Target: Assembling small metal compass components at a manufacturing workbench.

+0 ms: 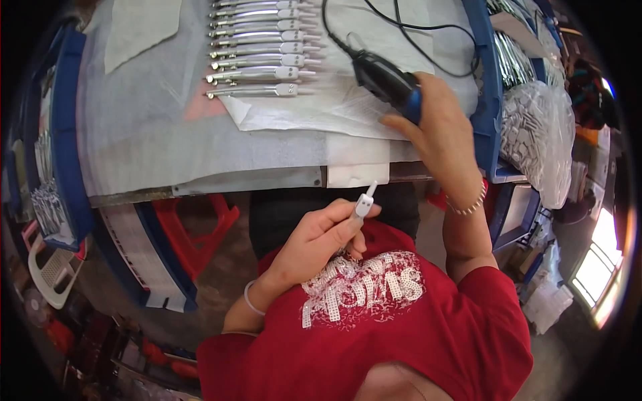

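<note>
My left hand (317, 239) is closed around a slim metal part, and its white end piece (364, 206) with a thin pale tip pokes out past the thumb. The rest of that part is hidden in my fingers. It is held in front of the red shirt, just off the table's near edge. Over the right side of the table, my right hand (444, 134) grips a black corded power tool with a blue end (386, 79), which looks like an electric screwdriver. The tool lies tilted, its cord end toward the far left. Several similar metal parts (257, 70) lie side by side on white paper.
The black cable (435, 28) loops across the far right of the table (144, 150). Blue bins (67, 134) stand at both sides. A clear bag of small white pieces (535, 127) sits in the right bin. A red stool (200, 234) is below the table.
</note>
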`<state>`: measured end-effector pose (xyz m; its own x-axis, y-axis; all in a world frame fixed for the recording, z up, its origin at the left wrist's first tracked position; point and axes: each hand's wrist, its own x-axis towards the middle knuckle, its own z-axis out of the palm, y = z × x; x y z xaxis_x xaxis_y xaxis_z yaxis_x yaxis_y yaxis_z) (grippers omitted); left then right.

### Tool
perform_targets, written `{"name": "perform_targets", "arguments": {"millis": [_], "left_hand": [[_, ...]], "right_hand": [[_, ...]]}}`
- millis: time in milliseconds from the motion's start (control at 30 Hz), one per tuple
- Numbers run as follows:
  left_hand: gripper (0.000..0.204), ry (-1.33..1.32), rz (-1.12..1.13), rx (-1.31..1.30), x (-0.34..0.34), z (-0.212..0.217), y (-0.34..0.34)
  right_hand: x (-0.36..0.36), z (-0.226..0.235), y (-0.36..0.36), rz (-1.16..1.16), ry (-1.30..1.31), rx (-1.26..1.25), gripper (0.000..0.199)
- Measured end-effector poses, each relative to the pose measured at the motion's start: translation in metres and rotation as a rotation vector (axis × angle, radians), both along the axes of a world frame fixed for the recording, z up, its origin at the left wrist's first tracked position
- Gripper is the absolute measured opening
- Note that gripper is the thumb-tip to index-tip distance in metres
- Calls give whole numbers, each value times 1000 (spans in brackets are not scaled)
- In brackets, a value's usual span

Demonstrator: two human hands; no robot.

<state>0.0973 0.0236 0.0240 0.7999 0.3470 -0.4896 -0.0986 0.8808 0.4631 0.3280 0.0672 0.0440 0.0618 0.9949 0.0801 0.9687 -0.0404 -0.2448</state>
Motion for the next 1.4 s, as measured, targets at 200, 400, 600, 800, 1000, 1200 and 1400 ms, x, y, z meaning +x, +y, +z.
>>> {"name": "perform_targets", "arguments": {"millis": [200, 400, 600, 800, 1000, 1200, 1400], "left_hand": [[10, 268, 225, 404, 4, 22, 5], [16, 295, 314, 434, 17, 21, 14], [15, 411, 242, 680, 20, 14, 13], [13, 485, 120, 1010, 19, 13, 9], [12, 477, 83, 1048, 16, 13, 18], [12, 469, 57, 1069, 12, 15, 19], [10, 469, 39, 1106, 10, 18, 24]], "right_hand": [[-10, 8, -10, 37, -79, 146, 48], [-40, 5, -75, 258, 1090, -314, 14], [-56, -9, -79, -45, 1426, -501, 17], [-53, -11, -85, -38, 1386, -521, 17], [-53, -13, -80, -72, 1420, -547, 17], [-56, -15, -80, -53, 1426, -614, 17], [-58, -12, -75, -74, 1466, -644, 16]]}}
